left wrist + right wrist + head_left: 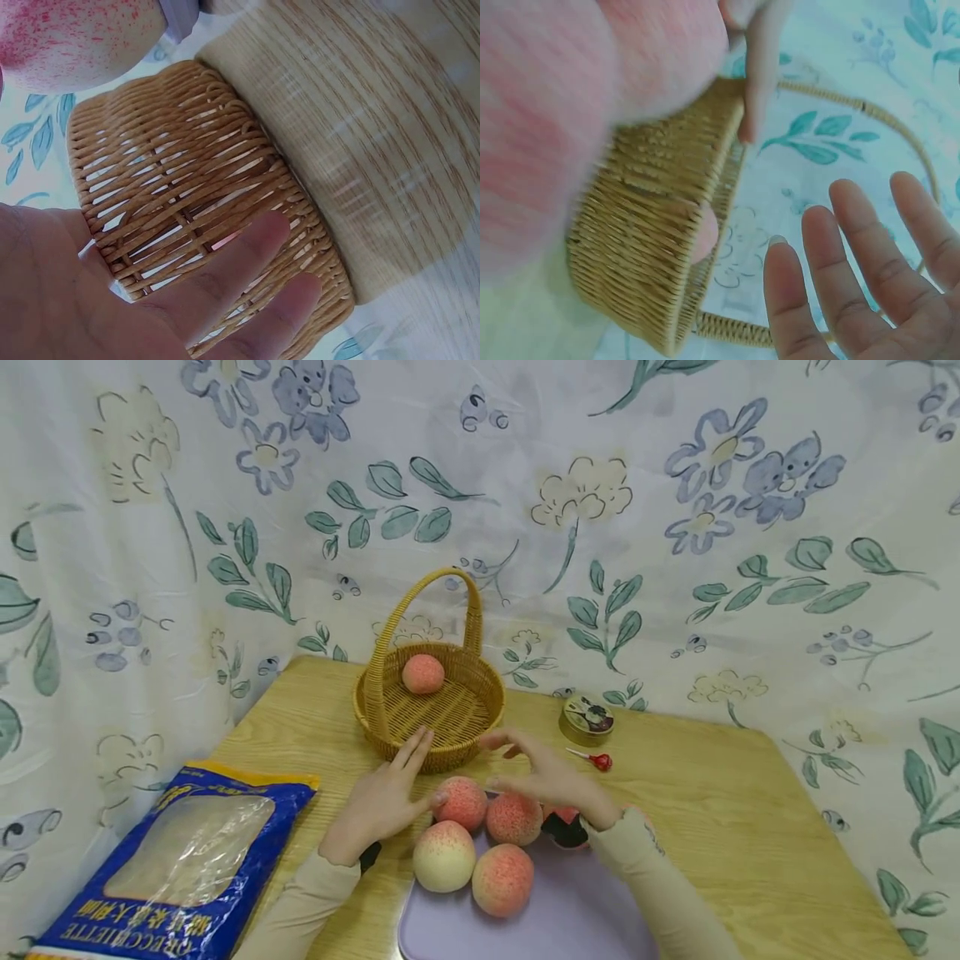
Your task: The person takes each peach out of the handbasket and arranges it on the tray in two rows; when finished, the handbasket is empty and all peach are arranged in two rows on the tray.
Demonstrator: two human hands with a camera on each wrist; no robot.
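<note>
A wicker basket [447, 760] with a tall arched handle stands on the table, one pinkish-red peach [423, 674] inside it. My left hand [381, 806] is at the basket's front left, fingers extended; the left wrist view shows its fingers [255, 244] lying along the woven side. Near the front right of the basket is my right hand [555, 779], fingers spread, holding nothing. Below the hands, several peaches lie on a lilac tray [577, 910], among them a pale one [444, 857] and a red one [513, 820]. My right wrist partly hides another peach.
Behind the right hand are a round tin [587, 720] and a red lollipop [602, 762]. A blue pasta bag [187, 860] lies at the table's left. Flowered cloth [495, 527] hangs behind and beside the wooden table [720, 810].
</note>
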